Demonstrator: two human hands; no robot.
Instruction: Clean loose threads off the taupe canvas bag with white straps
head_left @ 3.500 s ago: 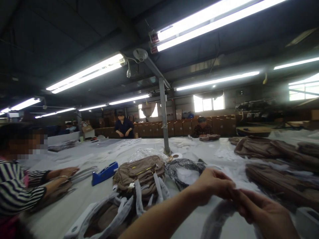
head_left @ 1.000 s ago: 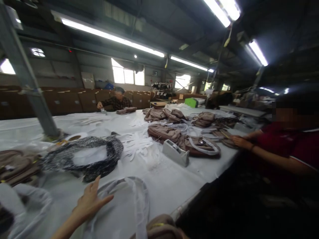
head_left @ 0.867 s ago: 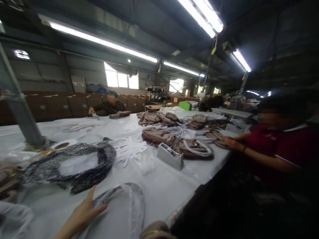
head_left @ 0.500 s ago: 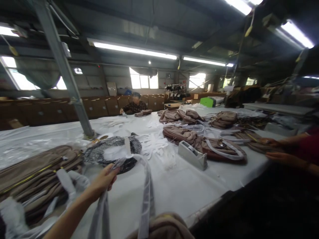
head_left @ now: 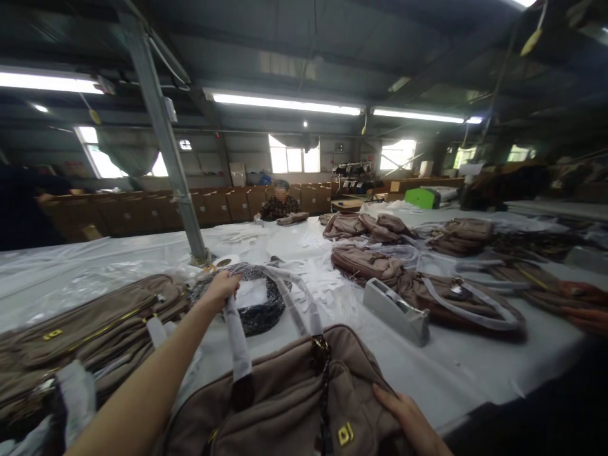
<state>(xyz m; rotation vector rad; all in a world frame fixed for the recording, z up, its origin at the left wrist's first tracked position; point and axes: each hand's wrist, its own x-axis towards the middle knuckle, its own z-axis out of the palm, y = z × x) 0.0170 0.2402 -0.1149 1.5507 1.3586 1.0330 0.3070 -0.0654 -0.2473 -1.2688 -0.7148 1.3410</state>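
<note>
My left hand (head_left: 223, 291) is closed around the wrapped handle (head_left: 236, 339) of a brown fabric handbag (head_left: 285, 373). Pale, see-through wrapping covers both raised handles. The bag stands in front of me, with a yellow metal emblem (head_left: 346, 434) and a dark braided cord on its front. At the bag's right side, my right hand (head_left: 403, 415) grips the edge; part of it is cut off by the frame. Beyond my left hand lies a black-and-white speckled coil-like bundle (head_left: 266, 304) with white material on it.
Brown bags are stacked at the left (head_left: 95, 323), and more bags (head_left: 370, 259) lie across the table (head_left: 451, 373). A grey tape dispenser (head_left: 396, 310) stands right of my bag. Another person's hands (head_left: 586, 307) touch a bag at far right. A person (head_left: 280, 204) is across the table.
The handbag has come up into view, its handles now standing over it. My right hand has appeared at its side. The view has turned somewhat left.
</note>
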